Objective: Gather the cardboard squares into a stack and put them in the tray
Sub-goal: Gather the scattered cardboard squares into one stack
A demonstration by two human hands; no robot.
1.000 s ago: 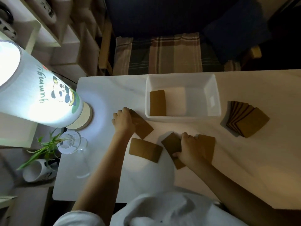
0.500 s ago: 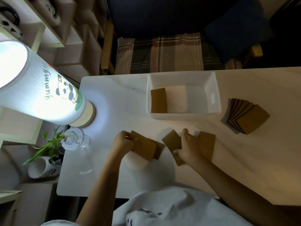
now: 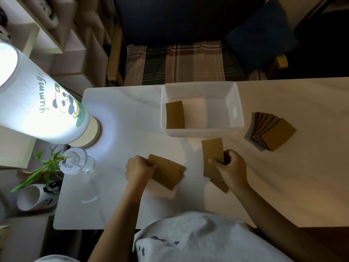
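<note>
Below the tray (image 3: 201, 129), both hands (image 3: 138, 170) (image 3: 233, 168) grip cardboard squares (image 3: 167, 173).

Matt brown cardboard squares (image 3: 167, 173); glossy white plastic tray (image 3: 238, 106)

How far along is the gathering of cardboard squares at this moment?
Done: one small stack of squares lies in the left end of the white tray. In hand: the left hand grips a few overlapped squares, and the right hand holds another few, not yet merged. Left: joining these, moving them into the tray, and the fanned pile to the tray's right, untouched.
</note>
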